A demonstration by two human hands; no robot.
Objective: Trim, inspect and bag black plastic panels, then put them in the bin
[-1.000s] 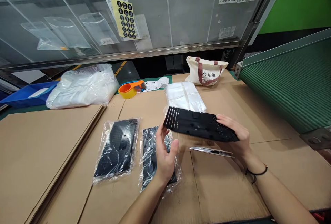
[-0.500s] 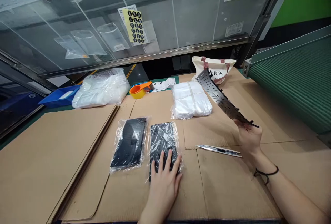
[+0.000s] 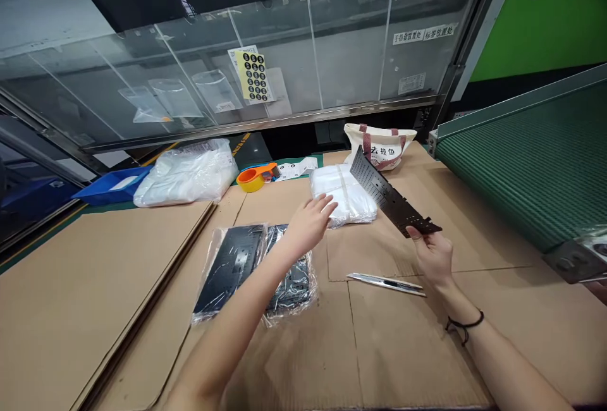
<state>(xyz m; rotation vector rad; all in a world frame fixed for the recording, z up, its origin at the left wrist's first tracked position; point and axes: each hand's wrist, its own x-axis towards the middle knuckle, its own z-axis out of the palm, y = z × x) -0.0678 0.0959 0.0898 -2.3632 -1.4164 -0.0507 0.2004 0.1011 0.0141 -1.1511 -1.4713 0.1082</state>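
My right hand (image 3: 434, 254) grips one end of a thin black perforated panel (image 3: 386, 199), which slants up and to the left above the cardboard. My left hand (image 3: 313, 218), fingers apart and holding nothing, is at the near left edge of a stack of clear plastic bags (image 3: 358, 199) with a band around it; whether it touches them I cannot tell. Below and left of that hand lie two black panels in clear bags, a left one (image 3: 227, 265) and a right one (image 3: 294, 284) partly hidden by my left forearm. A utility knife (image 3: 386, 283) lies below the held panel.
Cardboard (image 3: 417, 348) covers the table, with a raised sheet (image 3: 118, 272) at left. Behind are a blue tray (image 3: 111, 186), a large plastic bundle (image 3: 187, 174), a yellow-orange tape dispenser (image 3: 253, 179) and a cloth bag (image 3: 379, 145). A green conveyor (image 3: 531, 158) runs along the right.
My left hand has lifted off the right bagged panel and moved up and forward to the bag stack. The right hand keeps hold of the black panel. The camera view has shifted.
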